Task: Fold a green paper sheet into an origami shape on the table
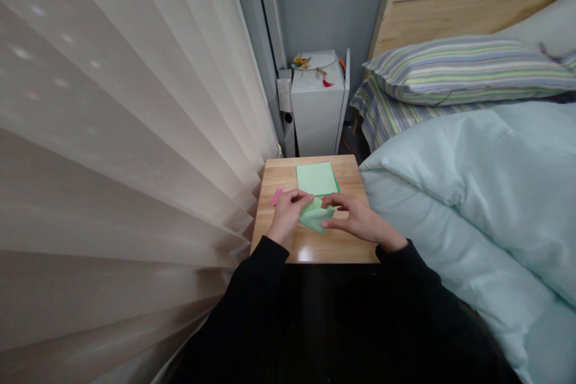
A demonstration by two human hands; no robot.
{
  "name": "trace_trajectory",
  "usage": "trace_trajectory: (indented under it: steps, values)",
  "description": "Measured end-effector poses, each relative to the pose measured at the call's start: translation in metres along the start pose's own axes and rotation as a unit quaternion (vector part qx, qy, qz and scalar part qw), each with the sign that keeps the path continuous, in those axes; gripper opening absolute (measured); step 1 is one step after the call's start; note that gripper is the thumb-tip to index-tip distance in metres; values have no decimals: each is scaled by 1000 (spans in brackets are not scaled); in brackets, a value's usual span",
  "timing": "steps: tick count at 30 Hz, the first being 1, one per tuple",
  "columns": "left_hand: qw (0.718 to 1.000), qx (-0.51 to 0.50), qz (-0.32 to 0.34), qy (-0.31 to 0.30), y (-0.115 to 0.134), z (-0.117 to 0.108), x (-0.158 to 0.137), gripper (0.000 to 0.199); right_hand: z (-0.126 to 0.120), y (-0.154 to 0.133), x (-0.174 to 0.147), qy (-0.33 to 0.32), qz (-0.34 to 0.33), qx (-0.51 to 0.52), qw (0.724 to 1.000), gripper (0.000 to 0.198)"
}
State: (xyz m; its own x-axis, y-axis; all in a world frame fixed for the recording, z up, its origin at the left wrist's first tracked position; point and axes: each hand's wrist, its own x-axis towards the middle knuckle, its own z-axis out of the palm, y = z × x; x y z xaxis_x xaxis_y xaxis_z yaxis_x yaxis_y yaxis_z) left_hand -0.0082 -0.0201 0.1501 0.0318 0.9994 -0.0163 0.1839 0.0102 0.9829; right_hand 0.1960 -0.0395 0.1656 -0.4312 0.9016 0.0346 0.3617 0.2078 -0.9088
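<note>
A partly folded sheet of light green paper (314, 216) is held just above the small wooden table, its flaps standing up a little. My left hand (290, 209) pinches its left edge between thumb and fingers. At the right edge, my right hand (353, 216) has its thumb low and its fingers higher, with the paper between them. Beyond both hands lies a stack of square green paper (316, 179). A small pink piece (278, 195), seemingly folded paper, rests left of my left hand.
The wooden table (333, 251) stands between a pleated curtain (180, 132) and a bed with a pale blue quilt (486, 174). Behind it is a white cabinet (316, 120) with its door ajar, carrying a red tassel (326, 79) and other small items. A striped pillow (468, 69) lies by the headboard.
</note>
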Motion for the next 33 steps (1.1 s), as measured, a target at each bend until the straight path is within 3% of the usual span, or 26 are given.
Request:
trace_trajectory:
  steps: [2,9,17,24,33]
  values:
    - [999,-35,-10,2,0,2,-1,29,4,1,2,23,-2,-24,999,21]
    - [989,-139,-34,-40,5,8,-6,46,3,0,4,80,20,-54,995,19]
    - [995,-58,67,-47,8,6,-5,24,2,-4,3,111,25,-31,993,18]
    - [995,14,92,-49,8,5,-6,19,0,-8,3,132,9,-37,990,16]
    - [995,-43,74,-42,8,6,-5,22,0,-7,3,128,13,-24,991,18]
